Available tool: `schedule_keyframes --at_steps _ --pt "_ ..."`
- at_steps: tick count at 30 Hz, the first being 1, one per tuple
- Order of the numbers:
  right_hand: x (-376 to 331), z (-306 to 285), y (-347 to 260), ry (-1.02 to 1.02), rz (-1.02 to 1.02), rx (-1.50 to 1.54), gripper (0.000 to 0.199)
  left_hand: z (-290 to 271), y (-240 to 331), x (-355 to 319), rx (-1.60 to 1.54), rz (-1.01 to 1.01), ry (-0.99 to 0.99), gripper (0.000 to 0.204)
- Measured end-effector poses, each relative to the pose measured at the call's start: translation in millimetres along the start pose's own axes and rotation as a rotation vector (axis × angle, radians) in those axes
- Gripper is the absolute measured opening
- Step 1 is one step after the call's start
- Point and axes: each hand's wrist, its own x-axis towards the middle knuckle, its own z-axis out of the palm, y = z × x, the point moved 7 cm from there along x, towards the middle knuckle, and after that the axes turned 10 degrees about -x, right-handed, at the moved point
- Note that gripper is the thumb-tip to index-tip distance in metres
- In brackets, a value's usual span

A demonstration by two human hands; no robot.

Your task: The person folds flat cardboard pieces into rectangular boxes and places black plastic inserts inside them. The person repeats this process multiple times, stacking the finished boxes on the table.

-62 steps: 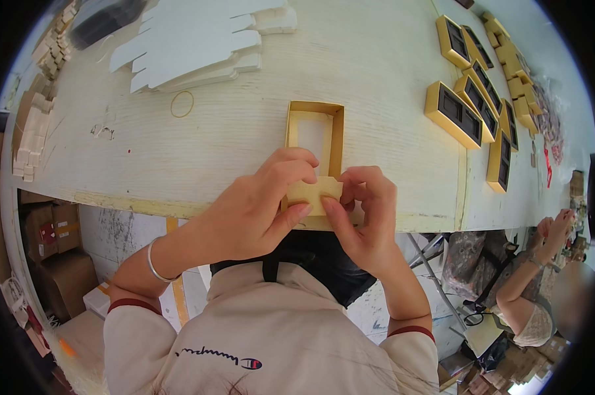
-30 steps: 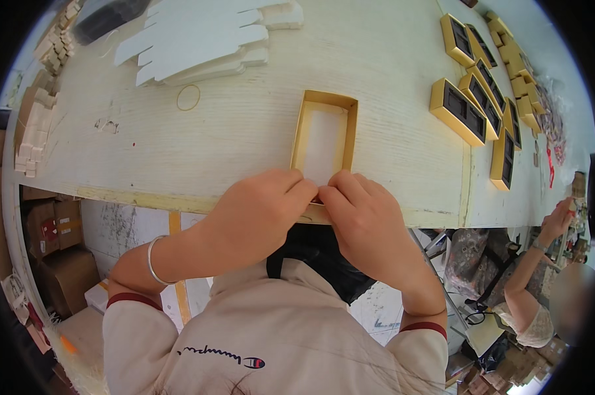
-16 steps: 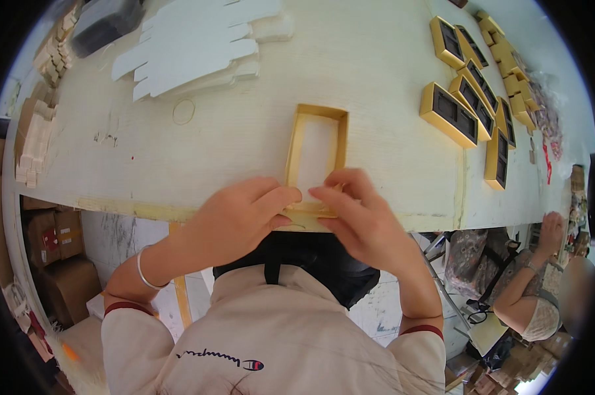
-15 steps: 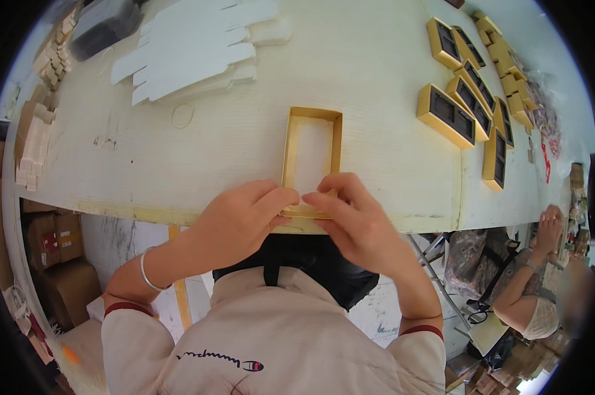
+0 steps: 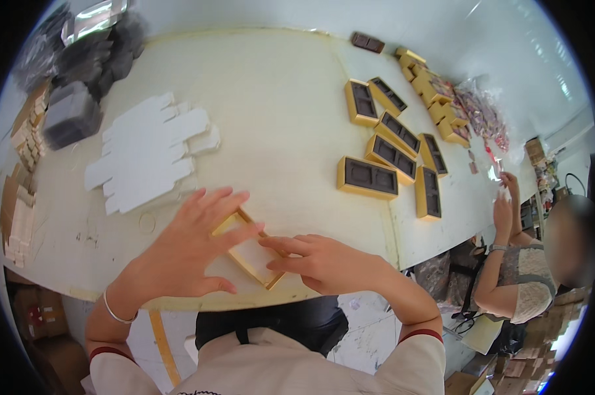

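While the left hand (image 5: 182, 249) is spread over the far left part of the gold box (image 5: 250, 270), the right hand (image 5: 327, 263) has its bent fingers at the right wall, and I can't tell if they pinch it or only touch it. The left fingers are wide apart and not closed on anything, with the thumb just off the near left side. The box is open on top, has a pale floor, and sits slanted on the table (image 5: 278, 151), close to the near edge. My guess is that the step in hand is turning or squaring up this box, since I see no dark insert in it. The next move, I think, calls for a soft hold on the two long walls, so the thin sides don't bend. Farther out, at the left, lies a pile of flat white cards (image 5: 146, 155). At the far right are seven gold boxes (image 5: 368, 191) with dark inserts, well apart from the hands. Past them, another person's hands (image 5: 502, 214) are up at the table.
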Motion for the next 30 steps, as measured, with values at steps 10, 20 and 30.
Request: schedule_keyframes --at_steps 10,20,30 --pt "22 -167 279 0.560 0.428 -0.640 0.042 52 -45 -12 -0.241 0.000 0.147 0.068" --pt "82 -227 547 0.447 0.654 -1.023 0.063 52 -60 -22 -0.198 -0.110 0.131 0.045" --pt "114 -199 494 0.606 0.568 -0.224 0.024 59 -59 -23 -0.181 -0.141 0.075 0.033"
